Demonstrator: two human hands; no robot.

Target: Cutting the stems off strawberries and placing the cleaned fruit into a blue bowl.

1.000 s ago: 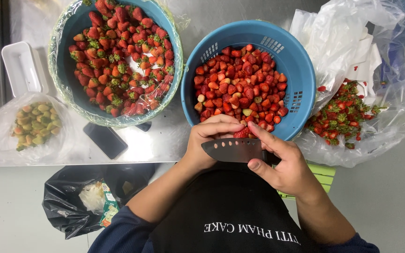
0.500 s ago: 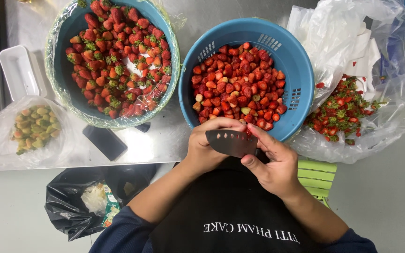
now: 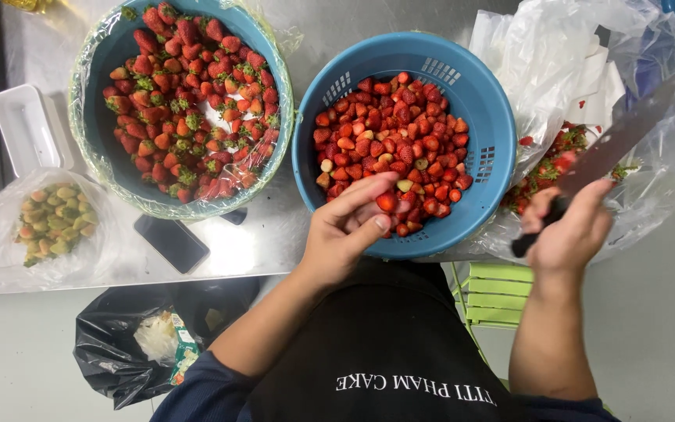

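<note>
My left hand (image 3: pixel 345 230) holds a trimmed strawberry (image 3: pixel 386 202) between thumb and fingers over the near rim of the blue perforated basket (image 3: pixel 478 90), which is full of cut strawberries. My right hand (image 3: pixel 568 230) grips the black handle of a knife (image 3: pixel 603 152); its blade points up and away over a clear plastic bag of strawberry tops (image 3: pixel 560 152). At the left a blue bowl lined with plastic film (image 3: pixel 87 133) holds whole strawberries with green caps.
A black phone (image 3: pixel 171 242) lies on the steel table near the bowl. A clear bag of pale green berries (image 3: pixel 48 223) and a white tray (image 3: pixel 25 129) are at the left. A black rubbish bag (image 3: pixel 111 348) sits below the table; a green stool (image 3: pixel 494 289) is under my right arm.
My hands were together at the basket's near edge with the knife across a berry. Now the right hand has swung the knife right over the scraps bag, and the left holds the berry over the basket.
</note>
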